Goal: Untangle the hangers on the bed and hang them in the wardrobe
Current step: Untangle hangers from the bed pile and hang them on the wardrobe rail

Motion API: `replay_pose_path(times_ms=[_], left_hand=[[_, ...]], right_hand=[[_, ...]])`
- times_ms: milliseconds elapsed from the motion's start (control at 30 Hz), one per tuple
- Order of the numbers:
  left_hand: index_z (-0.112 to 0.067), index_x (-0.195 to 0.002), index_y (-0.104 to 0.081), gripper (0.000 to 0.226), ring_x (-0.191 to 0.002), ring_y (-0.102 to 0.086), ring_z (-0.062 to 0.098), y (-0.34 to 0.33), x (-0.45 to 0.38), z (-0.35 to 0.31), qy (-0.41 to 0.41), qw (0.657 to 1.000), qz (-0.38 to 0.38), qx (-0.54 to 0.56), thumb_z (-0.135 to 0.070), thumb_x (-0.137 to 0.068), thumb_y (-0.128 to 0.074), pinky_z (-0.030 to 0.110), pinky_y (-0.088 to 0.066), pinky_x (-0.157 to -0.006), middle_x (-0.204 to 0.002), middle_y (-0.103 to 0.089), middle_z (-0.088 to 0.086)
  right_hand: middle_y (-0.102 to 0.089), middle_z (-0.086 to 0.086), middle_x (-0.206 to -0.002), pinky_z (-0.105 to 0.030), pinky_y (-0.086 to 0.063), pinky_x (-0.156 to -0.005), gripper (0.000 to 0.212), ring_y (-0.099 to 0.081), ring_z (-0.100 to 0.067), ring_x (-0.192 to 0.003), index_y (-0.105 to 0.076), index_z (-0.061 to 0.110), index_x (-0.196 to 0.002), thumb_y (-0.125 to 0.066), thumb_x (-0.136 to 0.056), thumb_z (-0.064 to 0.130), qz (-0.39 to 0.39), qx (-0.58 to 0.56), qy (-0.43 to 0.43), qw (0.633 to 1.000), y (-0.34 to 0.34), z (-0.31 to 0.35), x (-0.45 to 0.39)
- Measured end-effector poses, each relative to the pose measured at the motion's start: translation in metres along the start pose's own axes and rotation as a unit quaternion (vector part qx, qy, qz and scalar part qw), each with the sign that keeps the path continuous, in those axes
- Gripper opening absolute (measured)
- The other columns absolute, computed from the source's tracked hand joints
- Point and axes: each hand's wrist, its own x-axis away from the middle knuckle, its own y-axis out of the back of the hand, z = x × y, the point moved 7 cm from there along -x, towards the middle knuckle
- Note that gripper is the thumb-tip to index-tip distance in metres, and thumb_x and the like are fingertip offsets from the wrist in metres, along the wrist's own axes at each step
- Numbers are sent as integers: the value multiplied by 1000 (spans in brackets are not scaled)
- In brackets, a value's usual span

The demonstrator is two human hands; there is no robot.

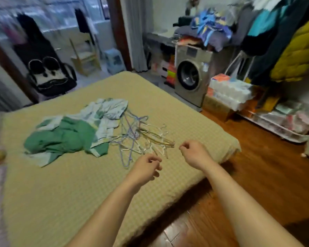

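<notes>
Fingers of the left hand (147, 167) and right hand (194, 152) curl loosely, holding nothing. Tangled hangers (141, 138) sprawl across the bed (61, 193), pointing every way.

Tangled hangers (141, 136) on bed (61, 193) beside green clothes (66, 134), left hand (146, 166) and right hand (193, 152) loosely curled nearby

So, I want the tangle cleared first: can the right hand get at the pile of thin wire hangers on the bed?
Probably yes. The right hand hovers beside the pile of thin wire hangers, nothing lies between them, and the green and white cloth sits on the far side.
</notes>
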Motion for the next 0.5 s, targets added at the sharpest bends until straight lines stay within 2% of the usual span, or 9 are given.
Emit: replay_pose_path(times_ms=[133,233,367,500], left_hand=[[-11,-104,-64,21,-58,-57,15,107,-16,84,69,996,-51,28,-9,-96,-45,25,-40,-56,-81,-66,3],[-11,-104,-64,21,-57,-56,15,149,-22,125,114,990,-74,46,-9,-97,-44,25,-40,-56,-82,-65,4],[-10,-105,-64,20,-56,-56,15,170,-39,158,159,983,-59,74,-10,-99,-44,23,-40,-52,-82,-65,5],[-7,-105,-63,18,-53,-55,14,175,-64,184,195,975,-66,87,-10,-100,-45,22,-38,-50,-80,-64,6]], right_hand=[[-67,-3,-74,-40,-56,-73,18,-69,-31,-80,-66,20,-75,-54,-87,24,87,-12,6,996,-115,55,-28],[-67,-2,-76,-39,-55,-73,17,-70,-30,-83,-64,21,-76,-53,-87,26,127,-23,-23,991,-164,55,-43],[-70,-5,-81,-42,-56,-76,22,-69,-30,-83,-66,16,-81,-53,-92,30,140,-17,-71,987,-189,37,-68],[-70,-5,-84,-43,-56,-75,19,-69,-27,-82,-68,15,-85,-53,-92,23,137,-8,-100,985,-196,24,-109]])
